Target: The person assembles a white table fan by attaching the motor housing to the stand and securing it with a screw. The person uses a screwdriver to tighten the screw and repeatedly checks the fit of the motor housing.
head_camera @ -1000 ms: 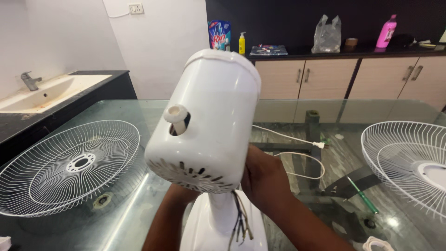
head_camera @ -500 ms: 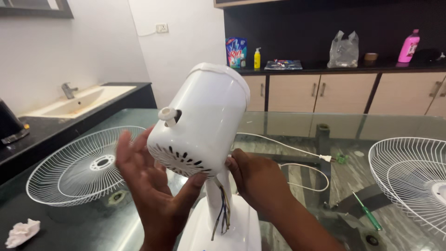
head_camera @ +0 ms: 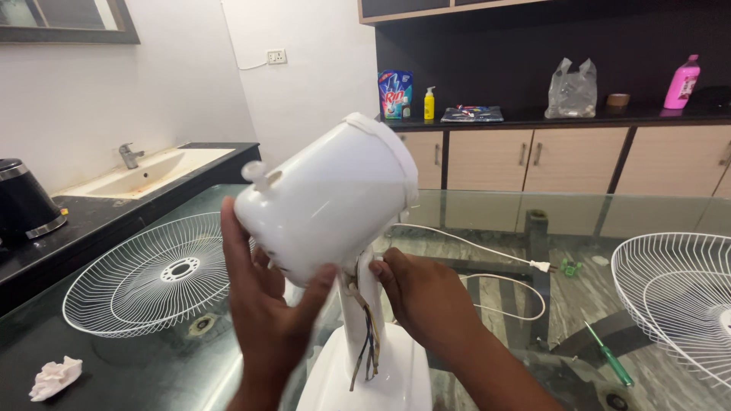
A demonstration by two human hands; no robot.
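Centre of the frame, the white fan motor housing [head_camera: 331, 194] sits tilted on its white stand neck [head_camera: 368, 293], its wide rim pointing to the upper right and its small knob [head_camera: 255, 172] poking out at the upper left. The left hand [head_camera: 266, 312] cups the rounded back of the housing from below, fingers spread up the left side and the thumb pressed against the underside, an open, cradling grip rather than a tight one. The right hand [head_camera: 419, 301] comes in from the lower right, its fingertips curled in against the joint where the housing meets the neck; whether they pinch anything there is hidden. A bundle of loose wires [head_camera: 368, 346] hangs down the front of the neck toward the white fan base [head_camera: 365, 380] at the bottom edge.

All of this stands on a glass bench [head_camera: 472, 205]. On the left lies a white wire fan guard [head_camera: 156, 274], with a crumpled white cloth [head_camera: 55, 377] at the lower left. At the right edge lies a second fan guard [head_camera: 678, 293], and just beside it a green screwdriver [head_camera: 609, 355]. A white power cord [head_camera: 487, 262] trails across the glass behind the right hand.
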